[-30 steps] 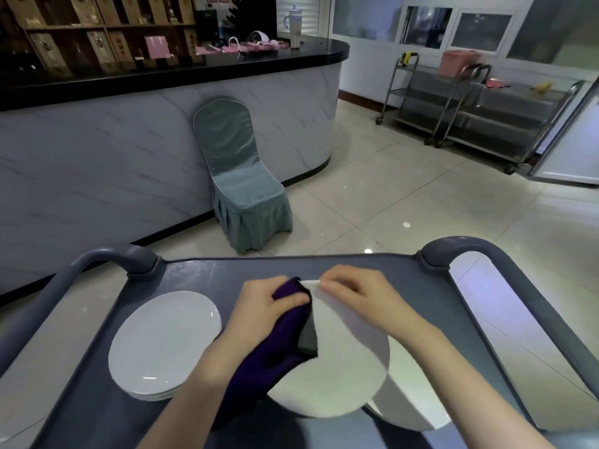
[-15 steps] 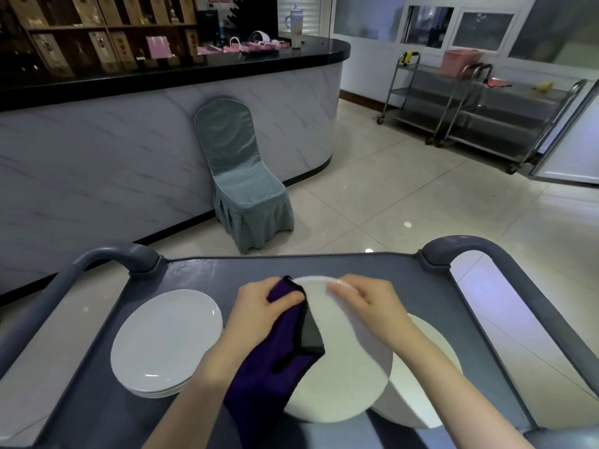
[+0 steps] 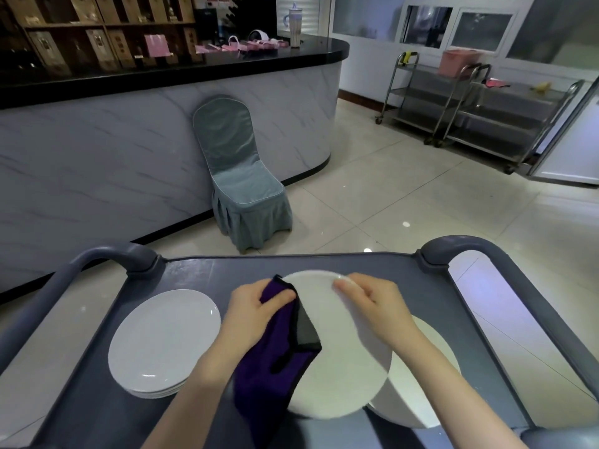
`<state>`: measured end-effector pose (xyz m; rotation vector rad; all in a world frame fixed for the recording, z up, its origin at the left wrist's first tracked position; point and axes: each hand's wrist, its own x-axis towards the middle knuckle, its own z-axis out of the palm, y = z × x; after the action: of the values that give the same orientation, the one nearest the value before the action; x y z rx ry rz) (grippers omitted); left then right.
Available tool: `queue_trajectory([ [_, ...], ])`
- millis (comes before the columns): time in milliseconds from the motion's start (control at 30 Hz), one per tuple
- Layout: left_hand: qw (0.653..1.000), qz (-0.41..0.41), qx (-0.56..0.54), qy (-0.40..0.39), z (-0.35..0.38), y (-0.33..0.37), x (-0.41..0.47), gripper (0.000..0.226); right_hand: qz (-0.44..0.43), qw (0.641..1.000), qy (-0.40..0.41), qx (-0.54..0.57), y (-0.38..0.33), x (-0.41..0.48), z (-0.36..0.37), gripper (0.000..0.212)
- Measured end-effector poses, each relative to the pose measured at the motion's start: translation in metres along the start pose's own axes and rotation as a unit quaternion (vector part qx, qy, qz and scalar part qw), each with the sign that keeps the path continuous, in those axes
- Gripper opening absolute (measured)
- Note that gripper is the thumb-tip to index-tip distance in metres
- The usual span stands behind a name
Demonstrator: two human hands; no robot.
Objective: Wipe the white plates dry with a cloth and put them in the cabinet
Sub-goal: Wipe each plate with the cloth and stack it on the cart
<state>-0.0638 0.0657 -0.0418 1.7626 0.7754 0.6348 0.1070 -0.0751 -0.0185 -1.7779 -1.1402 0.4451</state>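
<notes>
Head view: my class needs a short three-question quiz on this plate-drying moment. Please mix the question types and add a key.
1. True or false: the left grip presses the purple cloth against the held plate.
2. The pile of plates partly hidden under the held plate lies toward the grey cart's: A) left side; B) right side; C) far edge.
3. Fill in (near or far): the right grip pinches the held plate's ___ rim.
Key: 1 true; 2 B; 3 far.
</notes>
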Motion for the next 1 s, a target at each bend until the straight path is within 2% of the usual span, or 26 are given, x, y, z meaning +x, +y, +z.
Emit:
queue_trajectory([
  [67, 0.992, 0.042, 0.084, -0.083, 0.004, 0.008, 0.005, 0.023, -0.034, 0.996, -0.073, -0.042, -0.004, -0.001, 0.009, 0.043],
  [100, 0.988, 0.053, 0.108, -0.098, 0.006, 0.01, 0.006, 0.022, -0.04, 0.995, -0.082, -0.048, -0.003, -0.001, 0.012, 0.041],
  [167, 0.991, 0.048, 0.098, -0.079, 0.008, 0.012, 0.005, 0.021, -0.04, 0.997, -0.056, -0.042, -0.002, 0.001, 0.01, 0.038],
  [233, 0.999, 0.014, 0.045, -0.014, 0.004, 0.009, 0.004, 0.023, -0.012, 1.0, 0.005, -0.008, 0.001, 0.003, 0.001, 0.04],
  [300, 0.993, -0.046, -0.055, 0.09, 0.005, 0.002, 0.0, 0.022, 0.041, 0.992, 0.111, 0.049, 0.003, 0.002, -0.003, 0.043],
  [367, 0.958, -0.116, -0.182, 0.19, 0.019, -0.004, -0.008, 0.024, 0.096, 0.954, 0.244, 0.148, -0.001, -0.001, 0.01, 0.049],
  [433, 0.909, -0.172, -0.278, 0.26, 0.04, -0.005, -0.015, 0.022, 0.134, 0.891, 0.347, 0.258, -0.006, -0.006, 0.035, 0.05],
  [500, 0.882, -0.195, -0.307, 0.3, 0.051, -0.007, -0.017, 0.021, 0.176, 0.851, 0.369, 0.33, -0.005, -0.009, 0.053, 0.047],
  [533, 0.881, -0.196, -0.304, 0.305, 0.05, -0.007, -0.015, 0.021, 0.188, 0.86, 0.346, 0.325, -0.003, -0.01, 0.055, 0.043],
  [567, 0.887, -0.193, -0.29, 0.302, 0.044, -0.009, -0.012, 0.021, 0.193, 0.884, 0.309, 0.293, 0.0, -0.01, 0.05, 0.039],
  [667, 0.932, -0.141, -0.191, 0.272, 0.019, -0.012, -0.005, 0.023, 0.148, 0.949, 0.19, 0.203, 0.008, -0.003, 0.018, 0.015],
  [767, 0.984, -0.053, -0.064, 0.159, 0.004, -0.004, 0.001, 0.023, 0.079, 0.99, 0.074, 0.093, 0.002, 0.013, -0.013, 0.009],
  [833, 0.998, 0.001, -0.005, 0.064, 0.004, 0.005, 0.004, 0.024, 0.029, 0.999, -0.036, 0.017, -0.008, 0.021, -0.017, 0.013],
  [900, 0.998, 0.042, 0.038, -0.004, 0.009, 0.01, 0.006, 0.024, -0.015, 0.989, -0.126, -0.08, -0.014, 0.022, -0.009, 0.024],
  [1000, 0.999, 0.038, 0.032, -0.008, 0.012, 0.007, 0.004, 0.022, -0.043, 0.988, -0.113, -0.099, -0.012, 0.02, -0.005, 0.032],
])
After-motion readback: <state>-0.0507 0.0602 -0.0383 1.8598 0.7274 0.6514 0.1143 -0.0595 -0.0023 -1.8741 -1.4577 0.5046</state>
